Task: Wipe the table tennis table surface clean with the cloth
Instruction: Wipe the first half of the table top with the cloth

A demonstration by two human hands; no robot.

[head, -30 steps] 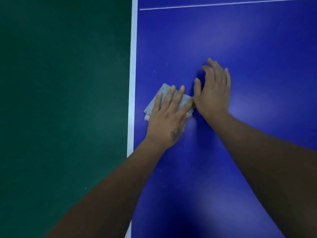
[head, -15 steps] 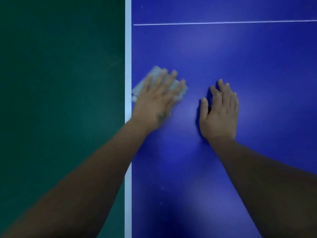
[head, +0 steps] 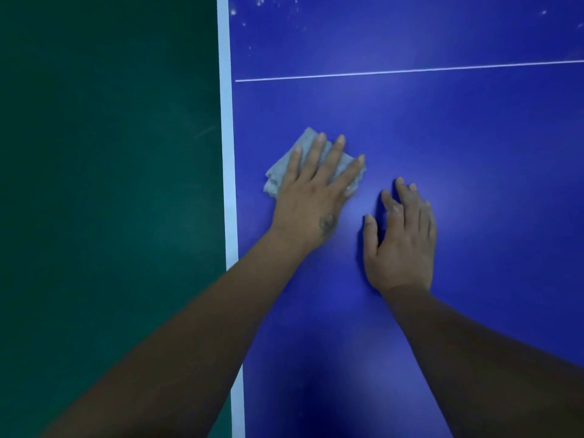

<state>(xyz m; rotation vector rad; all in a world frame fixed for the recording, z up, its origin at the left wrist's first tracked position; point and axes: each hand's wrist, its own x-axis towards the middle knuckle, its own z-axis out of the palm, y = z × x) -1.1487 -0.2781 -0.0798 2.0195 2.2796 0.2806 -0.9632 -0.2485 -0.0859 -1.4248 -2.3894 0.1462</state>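
Observation:
The blue table tennis table (head: 442,137) fills the right side of the head view, with a white border strip along its left edge. A folded grey cloth (head: 284,165) lies on it close to that edge. My left hand (head: 316,191) presses flat on the cloth with straight, spread fingers. Just to its right, my right hand (head: 401,238) rests palm down on the bare blue surface, fingers straight, apart from the cloth.
A thin white line (head: 410,71) crosses the table beyond my hands. White specks (head: 262,1) dot the surface past that line, at the top. Dark green floor (head: 110,184) lies left of the table edge.
My left hand has slid the cloth away from the white edge strip, toward the right hand. The right hand has stayed flat on the table. The view has tilted, showing more of the far surface.

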